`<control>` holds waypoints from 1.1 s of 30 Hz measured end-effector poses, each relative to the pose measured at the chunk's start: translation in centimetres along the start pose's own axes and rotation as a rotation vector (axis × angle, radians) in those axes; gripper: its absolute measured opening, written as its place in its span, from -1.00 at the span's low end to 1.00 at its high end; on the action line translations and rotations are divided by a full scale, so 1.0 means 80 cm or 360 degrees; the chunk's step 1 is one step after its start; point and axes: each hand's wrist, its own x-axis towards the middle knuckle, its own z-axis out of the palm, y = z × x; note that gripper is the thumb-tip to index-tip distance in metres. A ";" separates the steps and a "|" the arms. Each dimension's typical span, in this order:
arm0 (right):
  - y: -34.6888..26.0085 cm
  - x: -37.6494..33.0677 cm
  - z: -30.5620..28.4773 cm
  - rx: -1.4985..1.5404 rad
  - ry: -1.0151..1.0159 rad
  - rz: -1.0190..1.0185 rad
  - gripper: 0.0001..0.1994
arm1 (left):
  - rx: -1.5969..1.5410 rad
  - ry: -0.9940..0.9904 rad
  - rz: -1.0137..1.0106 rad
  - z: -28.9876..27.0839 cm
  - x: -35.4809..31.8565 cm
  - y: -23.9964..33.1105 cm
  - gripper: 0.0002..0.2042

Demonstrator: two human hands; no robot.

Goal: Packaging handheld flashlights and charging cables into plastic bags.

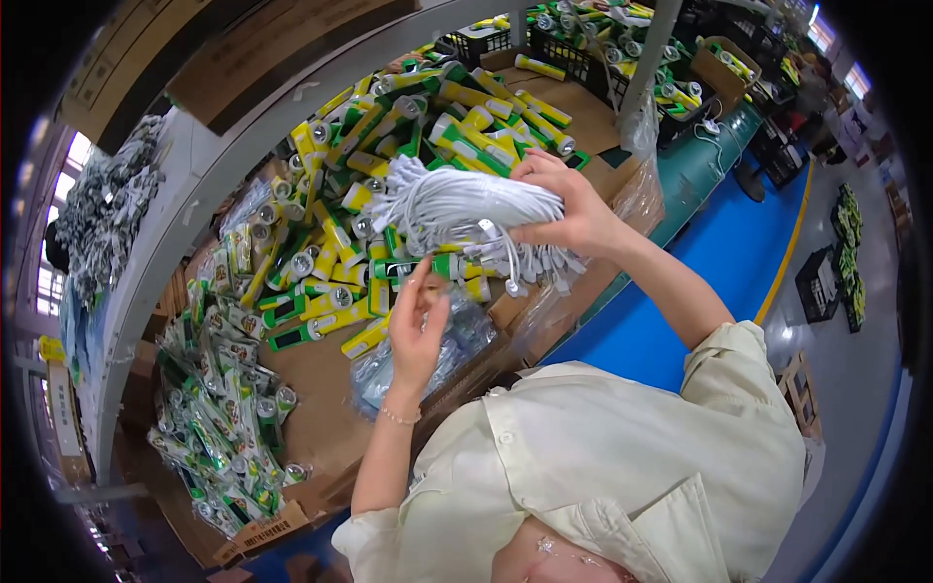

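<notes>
My right hand (573, 209) is closed round a thick bundle of white cables (476, 202) and holds it above the heap of flashlights. Loose cable ends with small plugs hang below that hand. Just below and left of the bundle, my left hand (418, 330) is raised with thumb and forefinger apart; nothing shows in it, though its fingertips are slightly blurred. Beneath both hands lie many yellow, green and white flashlights (476, 131), piled on a cardboard-covered table (306, 389). Clear plastic bags (452, 345) lie beside my left hand.
Flashlights wrapped in clear bags (228, 418) are heaped at the near left. A metal shelf frame (233, 146) arches over the left side, bearing grey cable bundles (112, 204) and cardboard boxes (233, 58). Black crates (573, 60) of flashlights stand at the back.
</notes>
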 end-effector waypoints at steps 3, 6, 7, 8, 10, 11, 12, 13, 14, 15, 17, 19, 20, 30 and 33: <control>0.000 0.006 0.001 0.0218 -0.0011 0.0262 -0.61 | -0.0324 0.0036 0.0211 0.023 0.027 0.025 -0.63; -0.004 0.004 0.005 0.0484 -0.0018 0.0390 -0.58 | -0.0382 0.0039 0.0071 0.031 0.046 0.046 -0.62; -0.004 0.002 0.007 0.0480 -0.0020 0.0392 -0.58 | -0.0424 0.0097 -0.0125 0.034 0.049 0.050 -0.62; -0.005 0.002 0.009 0.0449 -0.0029 0.0359 -0.58 | -0.0424 0.0116 -0.0126 0.038 0.050 0.050 -0.61; -0.010 0.003 0.010 0.0341 -0.0029 0.0308 -0.58 | -0.0502 0.0076 -0.0092 0.040 0.057 0.053 -0.61; -0.009 0.002 0.011 0.0341 -0.0028 0.0306 -0.58 | -0.0582 0.0032 -0.0060 0.042 0.060 0.056 -0.61; -0.007 0.001 0.012 0.0439 -0.0029 0.0371 -0.58 | -0.0792 0.0081 -0.0181 0.047 0.062 0.065 -0.71; -0.005 0.000 0.015 0.0539 -0.0032 0.0435 -0.58 | -0.0788 0.0082 -0.0179 0.040 0.061 0.064 -0.71; -0.001 -0.003 0.017 0.0540 -0.0030 0.0432 -0.58 | -0.0633 -0.0107 -0.0200 0.029 0.060 0.061 -0.79; 0.006 -0.008 0.020 0.0713 -0.0101 0.0570 -0.56 | -0.0475 -0.0293 -0.0222 0.023 0.059 0.061 -0.84; 0.017 -0.015 0.034 0.1025 -0.0245 0.0755 -0.50 | -0.0464 -0.0309 -0.0107 0.025 0.059 0.069 -0.84; 0.011 -0.021 0.051 0.0895 -0.0385 0.0904 -0.56 | -0.0428 -0.0253 -0.0148 0.018 0.059 0.079 -0.83; -0.001 -0.019 0.058 0.0778 -0.0507 0.0913 -0.57 | -0.0277 -0.0190 -0.0102 0.014 0.066 0.085 -0.82; 0.005 -0.053 0.104 0.0774 -0.1496 0.0399 -0.53 | -0.0375 -0.0045 -0.0306 -0.049 0.126 0.010 -0.78; 0.014 -0.070 0.121 0.0791 -0.1559 0.0112 -0.56 | -0.1002 0.0053 -0.0329 -0.093 0.118 -0.034 -0.81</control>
